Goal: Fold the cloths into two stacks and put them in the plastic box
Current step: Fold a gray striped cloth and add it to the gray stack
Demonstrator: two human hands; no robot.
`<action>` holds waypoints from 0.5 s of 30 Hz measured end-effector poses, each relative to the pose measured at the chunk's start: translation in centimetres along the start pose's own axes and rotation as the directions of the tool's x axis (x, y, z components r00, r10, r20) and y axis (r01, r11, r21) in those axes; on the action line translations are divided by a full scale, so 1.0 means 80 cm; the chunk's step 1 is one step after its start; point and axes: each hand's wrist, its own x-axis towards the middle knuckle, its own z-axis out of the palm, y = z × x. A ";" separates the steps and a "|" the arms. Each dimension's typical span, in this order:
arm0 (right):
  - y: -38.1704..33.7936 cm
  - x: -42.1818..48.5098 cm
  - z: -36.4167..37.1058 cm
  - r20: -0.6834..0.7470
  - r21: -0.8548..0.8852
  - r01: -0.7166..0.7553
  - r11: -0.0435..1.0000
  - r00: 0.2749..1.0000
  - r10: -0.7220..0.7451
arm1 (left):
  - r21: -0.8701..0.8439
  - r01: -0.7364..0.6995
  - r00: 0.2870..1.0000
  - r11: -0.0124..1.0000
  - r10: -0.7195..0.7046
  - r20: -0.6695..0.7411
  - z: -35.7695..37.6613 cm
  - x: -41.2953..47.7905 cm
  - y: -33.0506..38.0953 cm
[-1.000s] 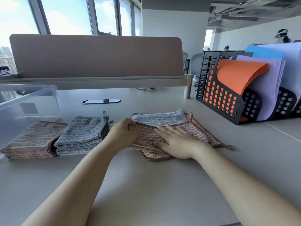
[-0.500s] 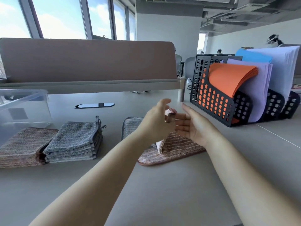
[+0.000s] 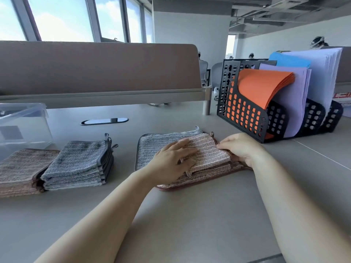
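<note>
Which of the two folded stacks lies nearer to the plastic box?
The brown stack, far left beside the box; the grey stack lies to its right.

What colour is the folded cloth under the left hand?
The folded cloth is pale pink with ribbed stripes, clearest in the head view.

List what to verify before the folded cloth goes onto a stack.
1. Pink cloth folded: ok.
2. Left hand pressing flat on it: ok.
3. Right hand gripping its right edge: cannot tell.
4. Pink stack and grey stack neat, side by side: ok.
5. No cloths left unfolded: not ok, a grey cloth lies open underneath.
6. Plastic box empty: cannot tell.
</note>
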 end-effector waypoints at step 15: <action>0.003 -0.005 0.007 0.043 -0.240 0.046 0.970 0.998 -0.037 | 0.101 0.006 0.993 0.995 -0.018 0.116 0.011 0.004 0.005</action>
